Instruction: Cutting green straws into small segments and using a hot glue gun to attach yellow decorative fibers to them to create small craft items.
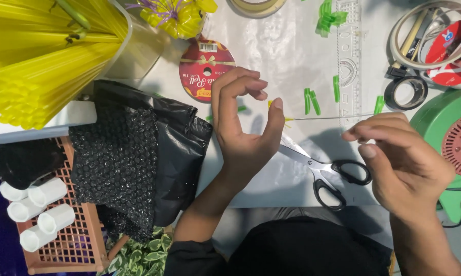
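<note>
- both hands work close under the camera, above a white-covered table.
- right hand: fingers pinched shut on one end of a thin wire, which runs level toward the left hand.
- left hand: held open in a loose curve, thumb raised, fingers bent over; thumb tip sits at the wire's yellow-tipped far end. whether it touches the tip cannot be told.
- scissors with black handles lie on the table between the hands, blades partly under the left hand.
- small green strips lie scattered just beyond the wire.
- red ribbon spool lies beyond the left hand.
- black bubble wrap lies left of the left hand, over an orange basket holding white tubes.
- yellow straws fill the upper left.
- tape rolls and a green round device lie to the right.
</note>
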